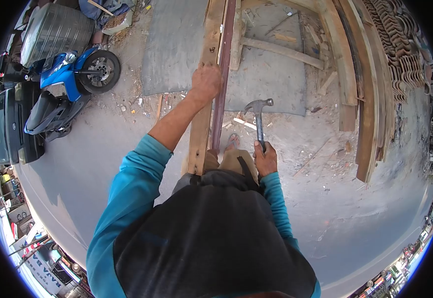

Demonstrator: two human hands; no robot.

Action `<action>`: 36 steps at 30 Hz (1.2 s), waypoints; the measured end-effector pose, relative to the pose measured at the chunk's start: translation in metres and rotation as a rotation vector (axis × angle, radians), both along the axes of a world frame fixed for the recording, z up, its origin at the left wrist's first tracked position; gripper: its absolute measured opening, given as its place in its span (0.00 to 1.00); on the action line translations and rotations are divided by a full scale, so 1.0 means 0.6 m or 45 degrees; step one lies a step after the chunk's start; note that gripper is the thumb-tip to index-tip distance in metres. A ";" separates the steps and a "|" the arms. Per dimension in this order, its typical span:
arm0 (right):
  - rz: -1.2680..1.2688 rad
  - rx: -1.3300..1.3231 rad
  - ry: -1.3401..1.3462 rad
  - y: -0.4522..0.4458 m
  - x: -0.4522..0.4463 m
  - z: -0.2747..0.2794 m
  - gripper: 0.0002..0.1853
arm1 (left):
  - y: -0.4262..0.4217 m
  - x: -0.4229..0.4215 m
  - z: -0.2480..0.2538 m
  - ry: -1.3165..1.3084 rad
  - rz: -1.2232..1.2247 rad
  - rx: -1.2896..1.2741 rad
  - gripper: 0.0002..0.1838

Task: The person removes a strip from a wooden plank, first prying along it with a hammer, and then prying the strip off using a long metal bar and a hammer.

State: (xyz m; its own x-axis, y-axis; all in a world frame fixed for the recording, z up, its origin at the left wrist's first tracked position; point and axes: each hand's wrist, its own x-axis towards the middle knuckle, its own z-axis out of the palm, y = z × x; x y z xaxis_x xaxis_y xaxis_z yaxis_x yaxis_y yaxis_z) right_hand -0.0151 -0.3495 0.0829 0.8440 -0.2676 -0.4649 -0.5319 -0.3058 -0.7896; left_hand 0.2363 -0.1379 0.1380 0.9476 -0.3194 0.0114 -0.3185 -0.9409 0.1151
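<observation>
My right hand (265, 159) is wrapped round the handle of a claw hammer (259, 121), whose metal head is up and away from me. On top of a long wooden beam (201, 130) rests my left hand (207, 81), its fingers curled in at the beam's right edge. What those fingers hold, if anything, is hidden. A narrow reddish-brown strip (221, 107) runs along the right side of the beam. The beam's near end reaches my waist.
A blue motorcycle (60, 82) stands at the left near a dark car (15, 124) and a metal tank (57, 32). Long planks (370, 99) and stacked roof tiles (400, 44) lie at the right. A wooden frame (281, 52) stands ahead over a grey sheet (171, 54).
</observation>
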 end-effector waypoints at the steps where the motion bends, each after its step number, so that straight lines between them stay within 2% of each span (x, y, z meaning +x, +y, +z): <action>1: -0.012 0.008 -0.002 -0.002 -0.002 0.000 0.21 | -0.003 0.001 0.003 0.117 0.082 -0.062 0.16; 3: -0.021 -0.005 -0.044 -0.007 -0.002 -0.001 0.21 | -0.006 0.003 0.002 0.229 0.159 -0.118 0.16; 6: -0.002 -0.058 -0.014 -0.017 -0.003 -0.010 0.20 | -0.014 0.015 0.006 0.092 0.189 -0.176 0.17; 8: -0.013 -0.047 -0.026 -0.021 -0.005 -0.011 0.20 | -0.023 0.025 0.028 0.282 0.280 -0.158 0.20; 11: 0.008 -0.067 -0.045 -0.032 -0.013 -0.028 0.20 | -0.033 0.032 0.036 0.381 0.354 -0.152 0.22; 14: 0.034 -0.085 -0.012 -0.035 -0.012 -0.023 0.21 | -0.040 0.025 0.008 0.228 0.348 -0.177 0.25; 18: 0.053 -0.079 0.019 -0.041 -0.014 -0.027 0.21 | -0.049 0.028 -0.012 0.272 0.382 -0.267 0.26; 20: 0.079 -0.119 0.010 -0.045 -0.013 -0.022 0.22 | -0.056 0.033 -0.010 0.395 0.614 -0.540 0.27; 24: 0.137 -0.177 -0.013 -0.048 -0.011 -0.018 0.22 | -0.047 0.068 -0.035 0.560 0.668 -0.787 0.21; 26: 0.126 -0.233 -0.109 -0.041 -0.012 -0.025 0.21 | -0.046 0.074 -0.008 0.713 0.851 -1.488 0.13; 28: 0.150 -0.293 -0.196 -0.042 -0.010 -0.030 0.21 | -0.032 0.082 0.012 0.816 0.866 -1.491 0.11; 30: 0.206 -0.093 -0.039 -0.037 -0.001 -0.035 0.18 | -0.015 0.084 0.026 0.906 0.897 -1.492 0.10; 31: 0.219 -0.091 -0.025 -0.029 0.011 -0.007 0.18 | -0.012 0.085 0.032 0.938 0.883 -1.472 0.11; 32: 0.139 0.172 -0.017 -0.018 0.032 0.051 0.18 | -0.009 0.087 0.033 0.972 0.862 -1.454 0.12; 33: 0.054 0.428 -0.008 -0.009 0.051 0.096 0.22 | -0.005 0.090 0.030 0.999 0.870 -1.448 0.12; 34: 0.063 0.417 0.006 -0.006 0.065 0.118 0.22 | -0.002 0.092 0.026 1.008 0.883 -1.460 0.12; 36: 0.183 0.716 -0.103 0.002 0.094 0.145 0.32 | 0.004 0.094 0.019 1.026 0.920 -1.526 0.11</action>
State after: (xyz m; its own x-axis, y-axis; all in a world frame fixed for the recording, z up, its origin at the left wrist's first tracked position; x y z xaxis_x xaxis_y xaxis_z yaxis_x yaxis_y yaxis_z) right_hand 0.0413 -0.3486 0.1697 0.8922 0.1212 -0.4350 -0.4475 0.1076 -0.8878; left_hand 0.2927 -0.1355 0.1494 0.7712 -0.0002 -0.6366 0.6327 -0.1103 0.7665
